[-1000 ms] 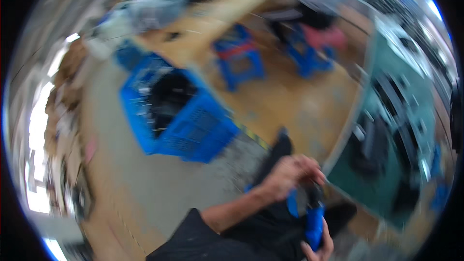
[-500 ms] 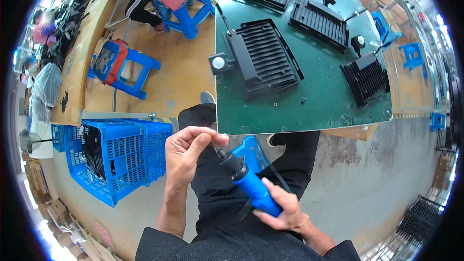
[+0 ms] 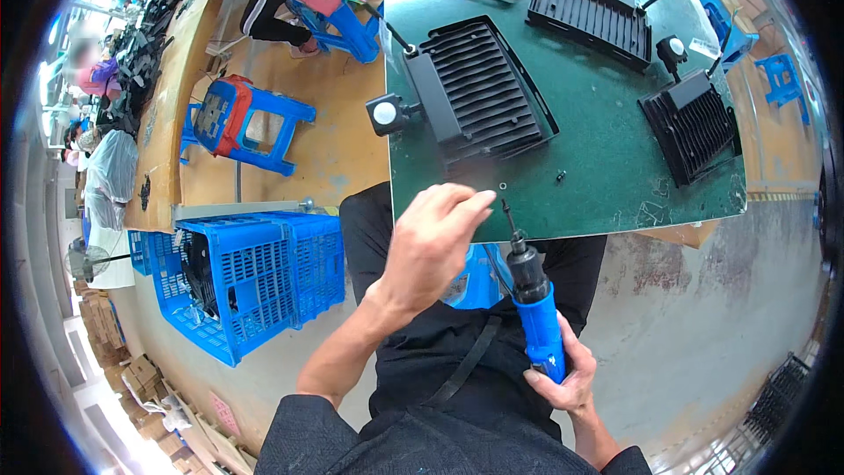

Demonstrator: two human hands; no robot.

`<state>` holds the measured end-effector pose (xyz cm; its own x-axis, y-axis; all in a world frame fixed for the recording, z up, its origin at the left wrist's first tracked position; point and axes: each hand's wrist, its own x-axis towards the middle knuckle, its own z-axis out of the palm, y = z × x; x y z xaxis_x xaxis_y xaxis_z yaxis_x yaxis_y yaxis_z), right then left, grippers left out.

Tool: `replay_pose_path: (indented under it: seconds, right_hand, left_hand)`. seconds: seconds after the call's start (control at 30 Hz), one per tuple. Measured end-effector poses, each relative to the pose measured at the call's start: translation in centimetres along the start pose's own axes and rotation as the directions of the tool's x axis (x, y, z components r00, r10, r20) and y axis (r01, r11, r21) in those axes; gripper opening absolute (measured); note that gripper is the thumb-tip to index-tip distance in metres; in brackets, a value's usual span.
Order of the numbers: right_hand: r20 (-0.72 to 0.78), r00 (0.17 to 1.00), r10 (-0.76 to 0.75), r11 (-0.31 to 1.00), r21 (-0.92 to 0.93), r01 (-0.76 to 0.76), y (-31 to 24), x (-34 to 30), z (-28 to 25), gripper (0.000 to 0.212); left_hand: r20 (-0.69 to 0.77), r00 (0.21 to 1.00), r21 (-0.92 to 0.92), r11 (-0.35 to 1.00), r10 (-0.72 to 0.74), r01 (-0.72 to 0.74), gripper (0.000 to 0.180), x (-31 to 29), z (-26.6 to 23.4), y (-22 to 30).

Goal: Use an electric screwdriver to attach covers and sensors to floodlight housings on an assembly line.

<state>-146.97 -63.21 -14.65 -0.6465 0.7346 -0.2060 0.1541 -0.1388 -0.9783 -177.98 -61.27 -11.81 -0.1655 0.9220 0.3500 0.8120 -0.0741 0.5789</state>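
Head view: what are we gripping?

"Our right hand (image 3: 571, 374) wraps the lower body of a blue electric screwdriver (image 3: 538, 325), tilted over our lap (image 3: 409, 374), its bit (image 3: 508, 218) pointing up across the near edge of the green table (image 3: 615, 202)."

"And our left hand (image 3: 435, 242)?"

"It is bunched just beside the bit; with that blur, we cannot fairly tell whether it pinches anything."

"What lies closest on the tabletop?"

"We see a tiny ring (image 3: 503, 186) and a small dark piece (image 3: 561, 177), with a finned black lamp housing (image 3: 483, 88) beyond them."
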Motion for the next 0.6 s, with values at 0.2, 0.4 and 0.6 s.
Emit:
replay_pose_path:
  seconds: [0.2,0.4,0.6]
  right_hand:
    - [-0.063,0.986,0.157,0.986,0.074,-0.152,-0.6,0.4,-0.6,0.092]
    - [-0.026,0.97,0.243,0.966,0.096,-0.24,-1.8,1.5,-0.9,0.091]
    - [0.008,0.945,0.326,0.939,0.116,-0.325,-3.7,3.2,-0.9,0.09]
  left_hand:
    - [0.116,0.991,0.148,0.986,0.064,-0.081,0.032,2.3,2.4,-0.2]
    - [0.256,0.958,0.293,0.934,0.131,-0.206,0.031,3.2,1.8,0.1]
    - [-0.162,0.986,0.086,0.996,0.031,-0.017,0.012,5.0,-0.6,-1.3]
